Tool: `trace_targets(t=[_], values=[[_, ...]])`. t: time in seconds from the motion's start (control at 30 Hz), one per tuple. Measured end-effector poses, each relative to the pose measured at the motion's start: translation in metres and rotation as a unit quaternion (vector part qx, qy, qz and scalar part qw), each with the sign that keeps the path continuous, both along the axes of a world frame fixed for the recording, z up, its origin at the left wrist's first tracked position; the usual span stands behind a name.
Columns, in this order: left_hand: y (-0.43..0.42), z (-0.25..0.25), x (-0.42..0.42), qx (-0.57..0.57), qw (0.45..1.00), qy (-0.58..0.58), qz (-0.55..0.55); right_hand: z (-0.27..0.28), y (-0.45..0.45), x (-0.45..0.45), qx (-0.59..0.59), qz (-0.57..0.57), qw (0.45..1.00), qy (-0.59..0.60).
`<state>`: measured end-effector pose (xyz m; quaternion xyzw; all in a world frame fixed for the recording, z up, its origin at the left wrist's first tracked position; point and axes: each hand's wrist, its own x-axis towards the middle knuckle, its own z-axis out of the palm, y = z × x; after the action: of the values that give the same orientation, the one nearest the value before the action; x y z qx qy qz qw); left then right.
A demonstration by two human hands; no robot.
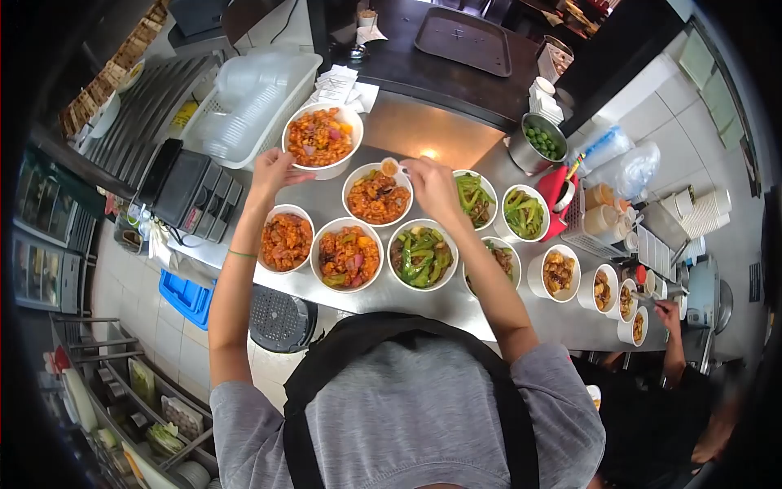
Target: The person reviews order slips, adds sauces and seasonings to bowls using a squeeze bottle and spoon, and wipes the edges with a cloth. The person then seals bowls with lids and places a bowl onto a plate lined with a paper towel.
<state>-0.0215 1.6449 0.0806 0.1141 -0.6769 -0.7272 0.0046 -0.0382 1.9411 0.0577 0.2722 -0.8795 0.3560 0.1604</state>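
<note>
At the upper left of the group of bowls, my left hand (278,173) is at the lower left rim of a white bowl (320,138) of orange-red food, fingers close together; whether it grips the rim is unclear. My right hand (434,187) has its fingertips pinched near a small round tan piece (389,167) at the top edge of the middle bowl (377,196). What those fingertips hold is too small to make out. Two more bowls of red food (347,254) stand nearer me, beside a bowl of green peppers (421,255). More green pepper bowls (523,213) are right of my right forearm.
Several bowls of brown food (558,273) line the steel counter to the right, where a co-worker's hand (668,314) works with a utensil. A basket of plastic lids (261,98) stands upper left, a metal pot of greens (539,143) upper right, and a dark tray (463,41) behind.
</note>
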Motion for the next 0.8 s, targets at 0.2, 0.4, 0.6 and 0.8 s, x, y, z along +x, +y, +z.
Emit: trace_targets(t=[0.2, 0.4, 0.6, 0.8], values=[[-0.03, -0.061, -0.029, 0.044, 0.996, -0.072, 0.026, -0.024, -0.017, 0.016, 0.035, -0.062, 0.995, 0.071], [-0.028, -0.088, -0.052, 0.077, 0.991, -0.114, -0.009, -0.032, -0.013, 0.015, 0.078, -0.06, 0.993, 0.071], [-0.034, -0.097, -0.063, -0.244, 0.959, -0.133, -0.058, -0.03, -0.016, 0.018, 0.091, -0.066, 0.991, 0.068], [-0.054, -0.072, -0.004, -0.426, 0.903, 0.048, -0.002, -0.037, -0.02, 0.015, 0.09, -0.05, 0.992, 0.067]])
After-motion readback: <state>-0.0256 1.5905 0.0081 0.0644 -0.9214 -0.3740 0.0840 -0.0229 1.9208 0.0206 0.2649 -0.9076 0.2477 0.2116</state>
